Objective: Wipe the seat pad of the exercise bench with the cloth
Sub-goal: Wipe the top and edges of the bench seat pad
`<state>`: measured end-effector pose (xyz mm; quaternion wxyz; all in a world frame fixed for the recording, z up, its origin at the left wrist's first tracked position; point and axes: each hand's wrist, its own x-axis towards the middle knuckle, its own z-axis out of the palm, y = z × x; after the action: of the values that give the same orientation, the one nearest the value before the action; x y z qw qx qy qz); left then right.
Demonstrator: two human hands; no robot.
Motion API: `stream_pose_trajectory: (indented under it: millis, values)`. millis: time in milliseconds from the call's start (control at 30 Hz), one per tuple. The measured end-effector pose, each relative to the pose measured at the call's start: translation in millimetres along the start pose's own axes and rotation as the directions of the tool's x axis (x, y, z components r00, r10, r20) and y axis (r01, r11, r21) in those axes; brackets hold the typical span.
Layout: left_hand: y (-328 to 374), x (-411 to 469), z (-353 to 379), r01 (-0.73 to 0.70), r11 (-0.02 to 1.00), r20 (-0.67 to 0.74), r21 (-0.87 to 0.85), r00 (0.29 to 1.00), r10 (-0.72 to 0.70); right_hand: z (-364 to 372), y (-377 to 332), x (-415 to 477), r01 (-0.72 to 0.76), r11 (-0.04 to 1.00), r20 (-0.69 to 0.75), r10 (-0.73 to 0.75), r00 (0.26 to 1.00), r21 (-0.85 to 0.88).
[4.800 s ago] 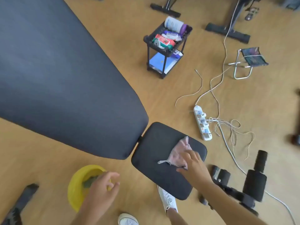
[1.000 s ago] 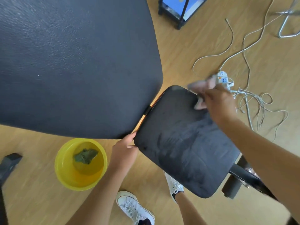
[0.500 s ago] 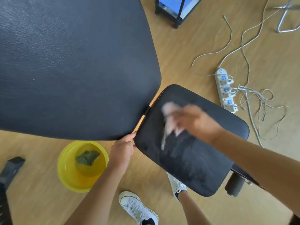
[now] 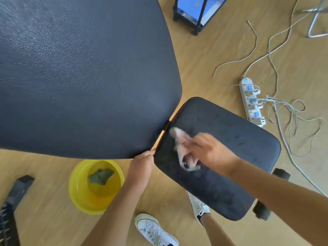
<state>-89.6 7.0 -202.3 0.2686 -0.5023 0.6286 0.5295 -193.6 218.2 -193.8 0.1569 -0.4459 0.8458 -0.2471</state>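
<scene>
The right hand (image 4: pixel 211 150) is gripping the pink cloth (image 4: pixel 184 150) and rubbing the seat pad (image 4: pixel 230 139) near its back-pad edge while the left hand (image 4: pixel 142 162) is clasping that corner, faint streaks suggesting wiping is partly done.

no readable text, labels or numbers anywhere

Two bare forearms with no sleeves, left hand (image 4: pixel 142 162), right hand (image 4: pixel 211 151) (motion-blurred), white lace-up canvas sneakers (image 4: pixel 154 229)
</scene>
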Motion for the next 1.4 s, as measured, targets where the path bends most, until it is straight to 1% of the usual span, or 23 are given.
stream_pose_trajectory:
  millis: [33,67,100,133,167,200,233,267,300,333,367,433,500,600,667,767,833,933,1033,1100,1233,1300,1400]
  values:
    - [-1.2,-8.2,-0.5,-0.054,0.997,-0.016,0.053,0.998,0.055,-14.1,21.4,14.1,-0.233,0.972,-0.164,0.227,0.96,-0.018]
    - [-1.3,-15.7,1.0,-0.113,0.987,-0.031,0.113,0.993,0.117,-22.7,36.5,30.9,-0.414,0.91,-0.298,0.396,0.869,0.002]
    - [-2.4,-18.5,2.8,-0.149,0.978,-0.045,0.147,0.987,0.158,-23.1,44.6,49.1,-0.524,0.85,-0.42,0.493,0.762,0.049]
    - [-1.1,-21.6,4.0,-0.161,0.973,-0.052,0.163,0.984,0.171,-18.2,45.6,66.6,-0.606,0.792,-0.481,0.559,0.675,0.071]
    - [-0.9,-21.2,4.9,-0.158,0.973,-0.062,0.17,0.983,0.17,-6.6,36.2,83.2,-0.663,0.748,-0.476,0.597,0.646,0.039]
    - [0.4,-23.1,5.3,-0.161,0.969,-0.07,0.189,0.982,0.177,10.5,22.8,94.6,-0.632,0.772,-0.444,0.544,0.712,-0.067]
    - [1.4,-21.9,7.1,-0.172,0.963,-0.079,0.209,0.978,0.192,22.7,5.0,99.9,-0.515,0.845,-0.35,0.443,0.826,-0.146]
    - [2.9,-20.9,8.0,-0.195,0.947,-0.086,0.254,0.971,0.223,28.5,-7.4,98.2,-0.362,0.923,-0.22,0.33,0.918,-0.128]
    - [4.6,-19.5,9.1,-0.217,0.92,-0.089,0.326,0.962,0.258,29.5,-6.5,91.2,-0.207,0.973,-0.125,0.195,0.973,-0.097]
    - [6.4,-19.4,11.0,-0.233,0.884,-0.097,0.405,0.951,0.294,19.4,5.0,80.9,-0.139,0.989,-0.087,0.134,0.987,-0.057]
    - [8.0,-18.3,13.8,-0.249,0.853,-0.11,0.458,0.937,0.333,3.4,22.8,69.6,-0.172,0.985,-0.104,0.169,0.98,-0.023]
    - [8.1,-16.8,16.7,-0.247,0.83,-0.145,0.501,0.921,0.362,-28.8,59.5,51.4,-0.33,0.944,-0.146,0.33,0.933,0.02]
    - [9.4,-17.3,17.8,-0.243,0.834,-0.155,0.495,0.92,0.36,-49.6,83.1,50.1,-0.446,0.892,-0.116,0.451,0.885,0.072]
    - [7.6,-17.4,17.5,-0.278,0.834,-0.143,0.477,0.911,0.386,-55.5,85.5,88.4,-0.617,0.733,-0.077,0.66,0.747,0.287]
    - [8.4,-17.3,18.1,-0.284,0.827,-0.161,0.485,0.901,0.403,-47.1,90.3,115.2,-0.651,0.696,-0.013,0.686,0.727,0.301]
    - [9.4,-15.7,19.0,-0.271,0.827,-0.173,0.492,0.901,0.398,-50.8,101.9,124.5,-0.667,0.727,0.157,0.648,0.745,0.164]
    - [9.2,-16.7,20.3,-0.28,0.821,-0.171,0.497,0.896,0.409,-69.3,115.6,104.9,-0.674,0.73,0.288,0.624,0.726,0.119]
    - [9.6,-19.0,20.0,-0.288,0.825,-0.176,0.486,0.892,0.416,-100.7,136.2,48.6,-0.686,0.727,0.423,0.627,0.654,-0.015]
    - [10.4,-18.7,20.2,-0.275,0.819,-0.162,0.503,0.901,0.403,-114.3,146.6,5.2,-0.763,0.646,0.437,0.697,0.569,-0.037]
    - [11.0,-17.4,20.7,-0.269,0.818,-0.159,0.508,0.904,0.396,-110.4,144.2,10.8,-0.769,0.639,0.396,0.7,0.595,0.027]
    - [13.1,-14.5,20.2,-0.257,0.814,-0.139,0.521,0.915,0.378,-77.0,118.2,87.6,-0.706,0.668,0.337,0.626,0.703,0.233]
    - [12.8,-13.9,19.0,-0.265,0.817,-0.134,0.511,0.915,0.381,-64.7,111.4,112.0,-0.693,0.672,0.341,0.608,0.717,0.262]
    - [9.3,-8.6,17.5,-0.251,0.827,-0.133,0.504,0.923,0.361,-72.6,126.7,81.4,-0.69,0.676,0.347,0.601,0.72,0.26]
